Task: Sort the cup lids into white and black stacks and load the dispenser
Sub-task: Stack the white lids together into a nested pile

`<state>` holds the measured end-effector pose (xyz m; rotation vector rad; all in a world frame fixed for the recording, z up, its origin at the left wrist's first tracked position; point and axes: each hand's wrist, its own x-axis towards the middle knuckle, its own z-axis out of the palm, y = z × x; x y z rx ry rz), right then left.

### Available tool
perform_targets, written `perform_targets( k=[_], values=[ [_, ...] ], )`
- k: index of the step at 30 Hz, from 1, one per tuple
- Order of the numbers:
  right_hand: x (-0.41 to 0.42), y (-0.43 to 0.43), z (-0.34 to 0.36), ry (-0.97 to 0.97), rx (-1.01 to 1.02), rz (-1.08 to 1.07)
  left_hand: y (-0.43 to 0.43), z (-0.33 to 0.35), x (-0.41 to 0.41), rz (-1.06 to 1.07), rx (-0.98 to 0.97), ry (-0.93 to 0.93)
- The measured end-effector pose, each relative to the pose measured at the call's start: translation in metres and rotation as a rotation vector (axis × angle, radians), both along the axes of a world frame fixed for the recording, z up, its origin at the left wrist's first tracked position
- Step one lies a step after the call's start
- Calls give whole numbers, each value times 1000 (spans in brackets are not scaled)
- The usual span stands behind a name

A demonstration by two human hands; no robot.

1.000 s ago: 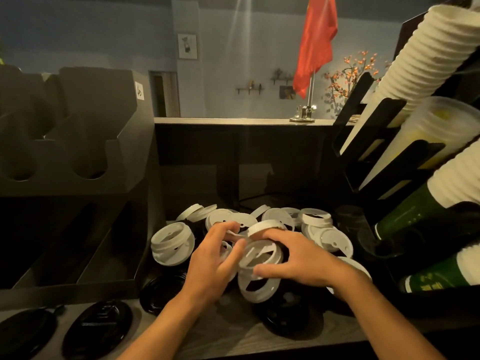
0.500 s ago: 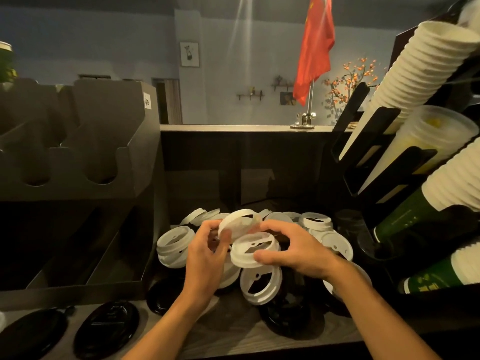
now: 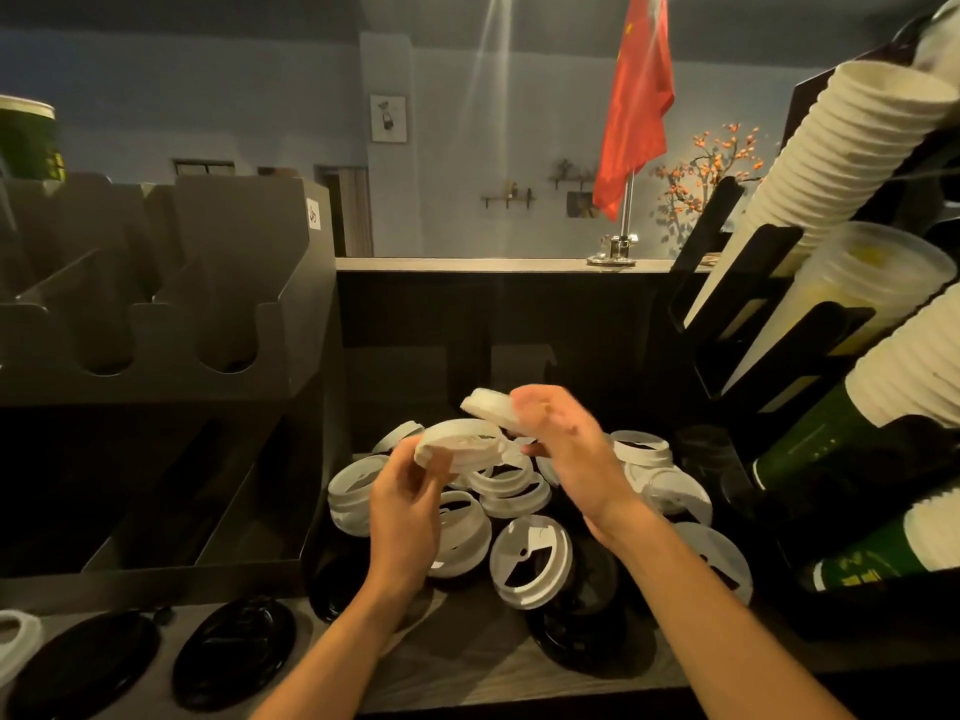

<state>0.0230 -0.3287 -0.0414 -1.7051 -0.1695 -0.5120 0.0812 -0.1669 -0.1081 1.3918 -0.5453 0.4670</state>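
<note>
A heap of white cup lids [image 3: 530,561] lies on the counter between the dispenser and the cup rack, with black lids [image 3: 582,631] under and in front of it. My left hand [image 3: 405,506] holds a short stack of white lids [image 3: 460,449] above the heap. My right hand [image 3: 566,444] pinches a single white lid [image 3: 485,410], tilted, just above and to the right of that stack. The dark lid dispenser [image 3: 156,324] stands at the left, its upper slots looking empty.
Two black lids [image 3: 234,652] and part of a white one [image 3: 15,641] lie at the front left of the wooden counter [image 3: 467,672]. A rack of white and green paper cups [image 3: 852,210] leans in at the right. A raised bar ledge [image 3: 467,263] runs behind.
Both hands rose from the heap. The left hand gathered white lids into a stack and lifted it; the right hand picked up one white lid and brought it over the stack.
</note>
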Motion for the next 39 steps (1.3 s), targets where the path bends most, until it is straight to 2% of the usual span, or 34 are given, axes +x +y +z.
perform_targets(
  k=[3,6,10,16,20,23,27,29,31,34,37,39],
  values=[
    [6,8,4,116,-228,68,-3,-2,-1,-76,-2,8],
    [9,12,7,142,-321,100,-3,-4,-1,-89,10,29],
    [9,12,0,140,-401,150,0,-2,-3,-31,9,36],
    [9,8,-2,67,-428,-64,0,3,-11,-25,-79,106],
    [10,6,-8,83,-550,-49,0,3,-7,-74,-11,99],
    [10,10,-11,83,-556,-26,-1,2,-6,-63,-1,101],
    [7,8,-11,-27,-633,-91,4,2,-5,-112,27,45],
    [3,4,-12,-125,-624,-131,7,4,-6,-249,-13,102],
    [1,-2,-12,-234,-624,-166,12,9,-10,-446,-119,236],
    [-1,-7,-15,-330,-754,-145,18,21,-20,-560,-125,436],
    [-6,0,-14,-240,-794,-105,18,28,-27,-536,-3,431],
    [-12,8,-12,-140,-615,-93,18,26,-31,-463,-109,480]
  ],
)
